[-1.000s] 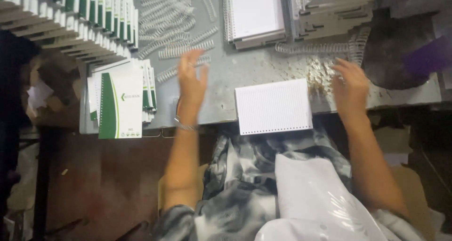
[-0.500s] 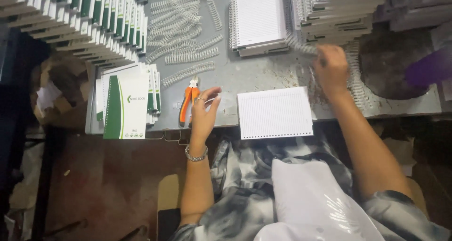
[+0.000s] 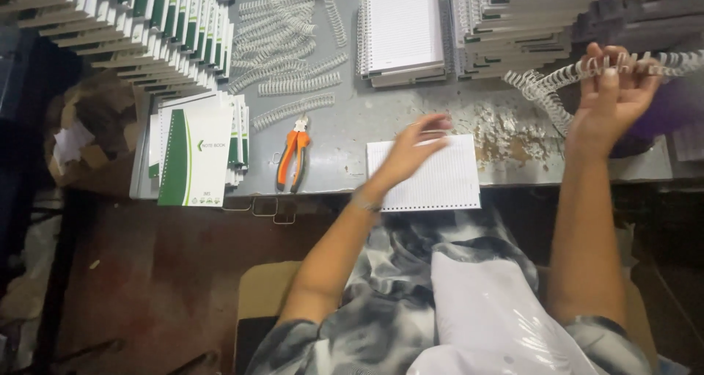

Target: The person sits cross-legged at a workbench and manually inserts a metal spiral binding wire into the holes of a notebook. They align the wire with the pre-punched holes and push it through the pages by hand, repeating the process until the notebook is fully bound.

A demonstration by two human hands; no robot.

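Observation:
My right hand (image 3: pixel 612 100) is raised at the right and grips a white wire binding coil (image 3: pixel 664 61) that runs off toward the right edge. My left hand (image 3: pixel 411 149) hovers blurred over the left part of a loose stack of punched lined pages (image 3: pixel 440 177) lying at the table's front edge; its fingers are spread and it holds nothing. Orange-handled pliers (image 3: pixel 292 155) lie on the grey table (image 3: pixel 345 126) to the left of the pages.
Several white wire coils (image 3: pixel 282 49) lie at the back centre. A bound notebook pile (image 3: pixel 402 30) and stacks of covers (image 3: pixel 513 30) stand behind. Green-and-white notebooks (image 3: pixel 196 151) sit at the left, with rows of more (image 3: pixel 132 16) behind. Paper scraps (image 3: pixel 506 133) litter the table.
My left hand let go of the pliers area and swung right over the lined pages. My right hand lifted a wire coil up and to the right.

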